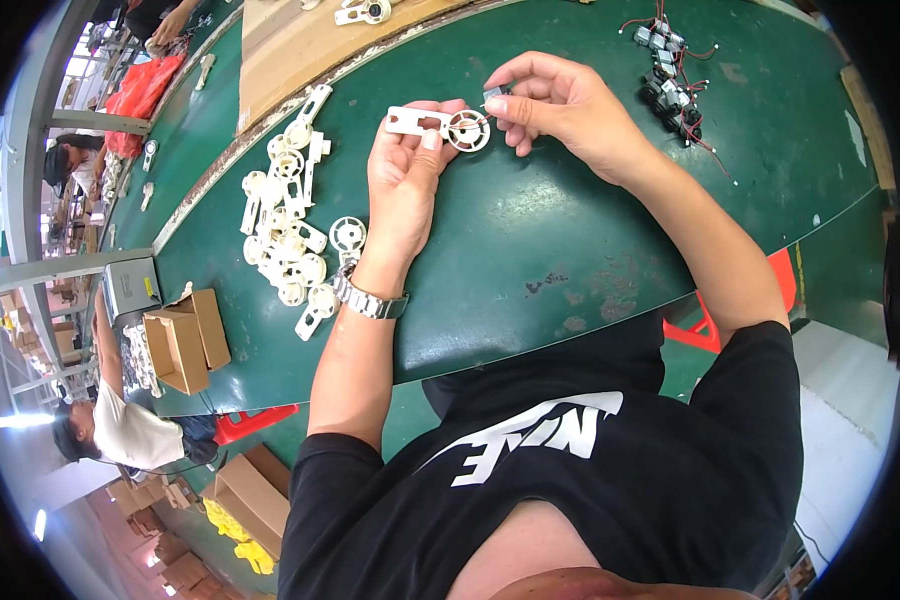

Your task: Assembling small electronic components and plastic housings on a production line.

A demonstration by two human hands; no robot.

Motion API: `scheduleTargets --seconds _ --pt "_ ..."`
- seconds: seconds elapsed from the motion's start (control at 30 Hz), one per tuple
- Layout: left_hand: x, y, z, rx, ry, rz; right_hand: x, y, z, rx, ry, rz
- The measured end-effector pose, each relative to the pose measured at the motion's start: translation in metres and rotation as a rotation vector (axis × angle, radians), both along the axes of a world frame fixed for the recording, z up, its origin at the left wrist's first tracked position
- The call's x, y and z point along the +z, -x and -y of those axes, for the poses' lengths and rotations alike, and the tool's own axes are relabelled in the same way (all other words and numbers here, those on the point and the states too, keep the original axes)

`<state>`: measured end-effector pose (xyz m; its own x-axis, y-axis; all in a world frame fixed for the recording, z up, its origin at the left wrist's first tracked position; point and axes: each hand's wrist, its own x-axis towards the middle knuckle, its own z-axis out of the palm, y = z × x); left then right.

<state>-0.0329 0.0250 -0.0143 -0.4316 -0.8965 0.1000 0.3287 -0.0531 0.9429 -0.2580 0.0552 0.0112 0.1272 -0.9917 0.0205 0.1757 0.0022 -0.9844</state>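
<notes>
My left hand (pixel 407 170) grips a cream plastic housing (pixel 417 121) by its flat slotted arm, the thumb on top. A round spoked ring at the housing's right end points toward my other hand. Between the thumb and fingers of my right hand (pixel 560 108) is a small grey motor (pixel 496 93), held just above and right of the ring. Thin wires seem to run from the motor to the ring; whether they pass through it I cannot tell. Beside my left wrist lies a pile of similar cream housings (pixel 288 250).
Several small motors with red and black wires (pixel 673 95) lie at the right of the green table (pixel 530 260). Brown cardboard (pixel 290 50) covers its far part. An open cardboard box (pixel 177 345) stands at the left edge, near a seated person (pixel 130 425). Other people work beyond.
</notes>
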Motion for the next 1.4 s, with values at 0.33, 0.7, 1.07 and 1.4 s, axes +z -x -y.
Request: scheduleTargets --seconds 0.33,0.7,1.07,1.4 --pt "0.003 0.006 -0.006 0.011 0.012 0.011 -0.011 -0.005 -0.002 0.036 0.070 0.070" --pt "0.003 0.011 -0.009 0.058 0.100 0.062 -0.010 -0.014 -0.007 -0.130 0.292 -0.351" --pt "0.000 0.008 -0.007 0.082 0.136 0.039 -0.005 -0.012 -0.009 0.058 0.028 -0.109" --pt "0.002 0.007 -0.008 0.054 0.140 0.034 -0.008 -0.005 -0.008 -0.092 0.479 -0.608"
